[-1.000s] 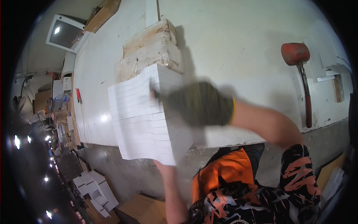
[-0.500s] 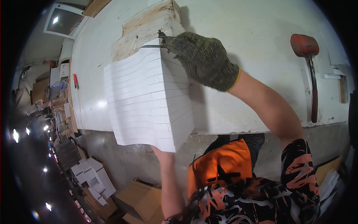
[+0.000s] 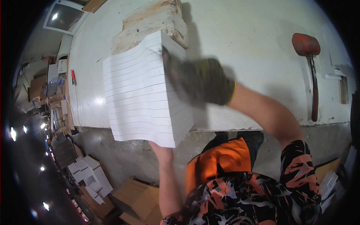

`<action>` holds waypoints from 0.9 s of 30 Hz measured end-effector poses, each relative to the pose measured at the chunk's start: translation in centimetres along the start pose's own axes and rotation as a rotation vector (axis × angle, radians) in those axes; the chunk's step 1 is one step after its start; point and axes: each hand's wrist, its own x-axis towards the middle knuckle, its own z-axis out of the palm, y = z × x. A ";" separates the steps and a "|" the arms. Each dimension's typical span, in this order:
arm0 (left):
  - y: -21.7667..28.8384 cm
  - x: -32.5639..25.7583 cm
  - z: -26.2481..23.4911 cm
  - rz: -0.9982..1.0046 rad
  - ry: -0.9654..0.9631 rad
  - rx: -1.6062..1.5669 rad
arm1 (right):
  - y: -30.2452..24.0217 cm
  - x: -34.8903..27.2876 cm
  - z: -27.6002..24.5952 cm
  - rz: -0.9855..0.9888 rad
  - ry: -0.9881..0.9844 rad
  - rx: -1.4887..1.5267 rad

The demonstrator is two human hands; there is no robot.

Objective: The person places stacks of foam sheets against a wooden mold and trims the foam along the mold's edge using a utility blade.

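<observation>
A tall white stack of paper (image 3: pixel 137 90), crossed by thin dark lines on its front and side, stands at the workbench's near edge. From below, my bare left hand (image 3: pixel 161 152) reaches to its lower edge; the fingers are hidden behind the stack. My right hand (image 3: pixel 202 80), in a dark knitted glove with a yellow cuff, is at the stack's right side, close to its upper corner. Motion smears its fingers, so I cannot make out what they hold. Behind the stack lies a stained, whitish wrapped block (image 3: pixel 150 24).
A red-headed mallet (image 3: pixel 306 45) lies on the white workbench (image 3: pixel 247 37) at the right. A small red-handled tool (image 3: pixel 73 77) is near the left edge. Below stand cardboard boxes (image 3: pixel 137 198) and a heap of white pieces (image 3: pixel 90 176). A framed panel (image 3: pixel 65 17) is far left.
My right hand has moved down from the stack's top corner along its right side and is now blurred. The dark thin strip seen at its fingertips no longer shows clearly. My left hand stays below.
</observation>
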 end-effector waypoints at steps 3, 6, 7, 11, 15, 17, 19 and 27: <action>-1.2 -0.1 -0.6 0.225 0.005 0.233 | -5.4 -3.3 -1.2 -0.290 -0.345 0.494; -1.9 -0.3 -1.1 0.013 -0.077 -0.320 | -7.3 -0.5 -4.9 -0.306 -1.314 0.713; -1.9 -0.5 -1.2 0.008 -0.072 -0.314 | -4.7 -1.0 -3.4 -0.284 -0.839 0.581; -1.0 0.0 -0.4 0.069 -0.068 -0.098 | 0.1 -1.1 0.0 -0.237 -0.270 0.140; -0.4 -0.1 0.4 0.055 -0.001 -0.358 | -4.3 -2.3 -0.5 -0.341 -0.545 0.285; -0.6 0.0 0.3 0.089 -0.009 -0.304 | -5.6 -2.4 -0.3 -0.307 -0.748 0.404; -0.8 -0.1 -0.4 0.122 -0.016 -0.247 | -5.6 -2.2 0.3 -0.293 -0.849 0.473; -2.3 0.2 -0.5 0.160 -0.008 0.127 | -0.9 -1.3 0.2 -0.310 -0.463 0.274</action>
